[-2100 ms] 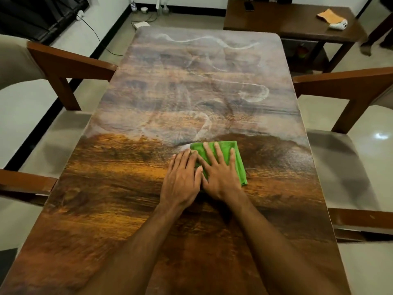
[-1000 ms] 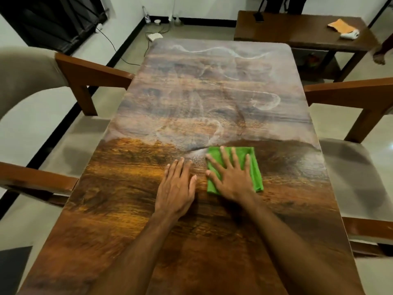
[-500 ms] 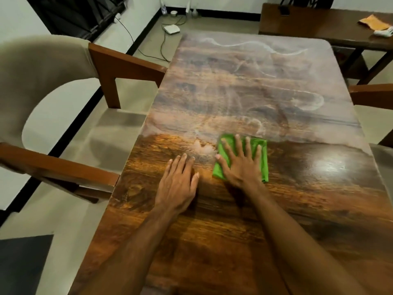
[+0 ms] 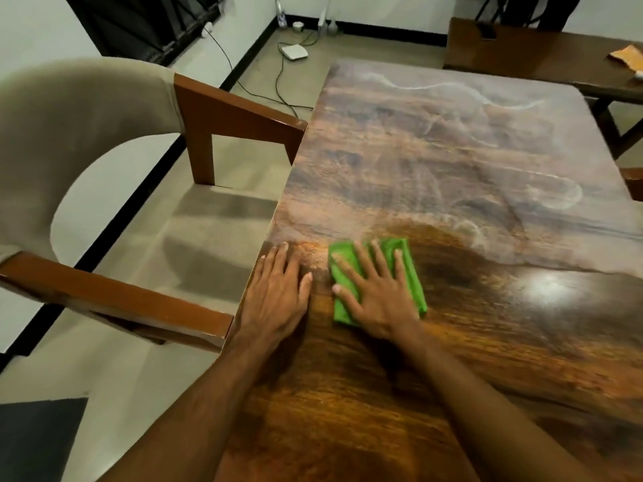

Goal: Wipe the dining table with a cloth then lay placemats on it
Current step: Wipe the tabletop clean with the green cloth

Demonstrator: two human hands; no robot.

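Observation:
A folded green cloth [image 4: 412, 273] lies flat on the wooden dining table [image 4: 452, 377], left of the table's middle. My right hand [image 4: 377, 293] presses down on the cloth with spread, straight fingers. My left hand [image 4: 276, 290] rests flat on the bare wood at the table's left edge, a little apart from the cloth. The near half of the table looks dark and glossy; the far half carries a pale dusty film with white streaks [image 4: 452, 88]. No placemats are in view.
A cushioned chair with wooden arms [image 4: 236, 116] stands tight against the table's left side. Another chair arm [image 4: 633, 179] shows at the right edge. A dark side table [image 4: 542, 53] with an orange cloth [image 4: 626, 55] sits behind. Cables and a white box [image 4: 295, 51] lie on the floor.
Both hands have slid left across the table, the right hand pushing the cloth along. My left hand now lies at the table's left edge. The view has swung left.

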